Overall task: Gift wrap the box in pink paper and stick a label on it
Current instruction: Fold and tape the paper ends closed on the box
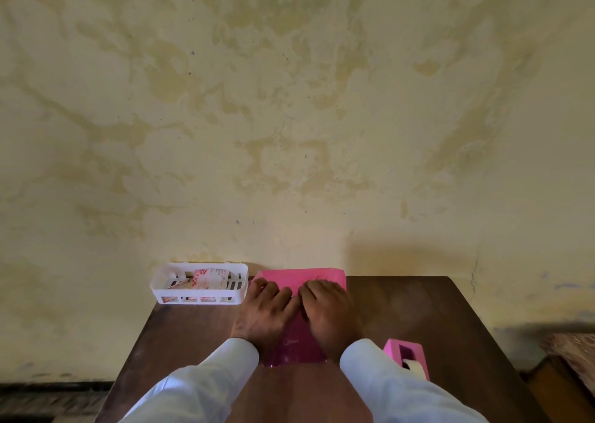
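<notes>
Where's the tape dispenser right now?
Head view: the pink tape dispenser sits on the table's near right part, just right of the right sleeve and the pink paper.

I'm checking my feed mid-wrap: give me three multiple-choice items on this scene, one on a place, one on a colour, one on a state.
1. The white basket sits: A) left of the pink paper B) right of the paper C) on the floor.
2. The tape dispenser is: A) white B) pink C) blue.
3. The left hand and right hand: A) both lifted B) one holds the dispenser C) both rest on the paper.
Key: 1 A, it stands at the far left corner of the table; 2 B, its body is pink; 3 C, both lie on the paper.
</notes>
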Action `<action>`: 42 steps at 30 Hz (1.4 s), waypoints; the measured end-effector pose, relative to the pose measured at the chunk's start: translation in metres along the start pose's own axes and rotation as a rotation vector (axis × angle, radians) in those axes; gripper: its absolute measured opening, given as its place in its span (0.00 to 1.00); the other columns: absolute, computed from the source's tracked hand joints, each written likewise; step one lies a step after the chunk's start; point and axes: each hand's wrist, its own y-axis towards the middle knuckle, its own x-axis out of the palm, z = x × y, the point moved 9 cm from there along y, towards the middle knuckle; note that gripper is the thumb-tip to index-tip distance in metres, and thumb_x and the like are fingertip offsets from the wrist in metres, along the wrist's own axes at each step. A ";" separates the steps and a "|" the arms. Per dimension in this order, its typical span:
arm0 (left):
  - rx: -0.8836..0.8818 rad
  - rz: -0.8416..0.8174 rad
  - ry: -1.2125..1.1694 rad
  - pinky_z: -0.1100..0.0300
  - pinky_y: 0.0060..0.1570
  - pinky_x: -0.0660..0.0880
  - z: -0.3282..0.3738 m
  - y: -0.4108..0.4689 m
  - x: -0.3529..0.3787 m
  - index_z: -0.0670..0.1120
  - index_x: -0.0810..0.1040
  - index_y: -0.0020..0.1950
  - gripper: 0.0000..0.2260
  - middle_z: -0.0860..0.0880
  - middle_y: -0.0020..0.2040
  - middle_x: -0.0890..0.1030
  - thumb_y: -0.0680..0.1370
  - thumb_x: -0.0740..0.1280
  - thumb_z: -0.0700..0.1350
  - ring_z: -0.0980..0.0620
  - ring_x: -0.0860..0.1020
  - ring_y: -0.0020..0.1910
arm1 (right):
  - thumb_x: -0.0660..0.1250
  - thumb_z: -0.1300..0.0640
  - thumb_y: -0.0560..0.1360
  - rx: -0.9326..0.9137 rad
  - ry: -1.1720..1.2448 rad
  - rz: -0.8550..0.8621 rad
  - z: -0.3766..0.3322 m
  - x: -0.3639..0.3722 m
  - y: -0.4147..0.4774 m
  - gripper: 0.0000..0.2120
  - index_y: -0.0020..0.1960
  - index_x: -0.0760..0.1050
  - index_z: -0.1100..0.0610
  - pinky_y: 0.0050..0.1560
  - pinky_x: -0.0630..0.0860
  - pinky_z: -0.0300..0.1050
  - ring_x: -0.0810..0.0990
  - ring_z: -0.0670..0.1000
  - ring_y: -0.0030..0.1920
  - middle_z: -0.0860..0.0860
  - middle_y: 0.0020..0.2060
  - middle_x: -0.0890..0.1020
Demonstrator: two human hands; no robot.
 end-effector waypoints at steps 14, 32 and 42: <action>-0.639 0.125 -0.226 0.52 0.46 0.68 -0.083 0.000 -0.064 0.47 0.79 0.47 0.13 0.51 0.43 0.80 0.75 0.65 0.56 0.46 0.74 0.45 | 0.77 0.59 0.66 -0.030 -0.111 0.105 -0.002 0.006 -0.010 0.11 0.48 0.84 0.59 0.46 0.83 0.50 0.84 0.56 0.46 0.55 0.45 0.85; -1.233 -0.723 -0.628 0.64 0.30 0.70 -0.131 -0.050 0.017 0.37 0.81 0.39 0.10 0.45 0.33 0.80 0.77 0.71 0.41 0.53 0.75 0.29 | 0.81 0.57 0.64 -0.019 -0.124 0.141 0.003 0.017 -0.014 0.18 0.51 0.83 0.60 0.47 0.83 0.52 0.84 0.57 0.47 0.56 0.47 0.85; -0.164 -0.102 -0.226 0.52 0.52 0.75 -0.035 0.072 -0.053 0.41 0.83 0.54 0.16 0.42 0.52 0.83 0.70 0.61 0.40 0.42 0.79 0.52 | 0.81 0.59 0.62 -0.032 -0.069 0.177 0.000 0.017 -0.014 0.18 0.50 0.83 0.59 0.47 0.82 0.51 0.84 0.57 0.47 0.55 0.46 0.84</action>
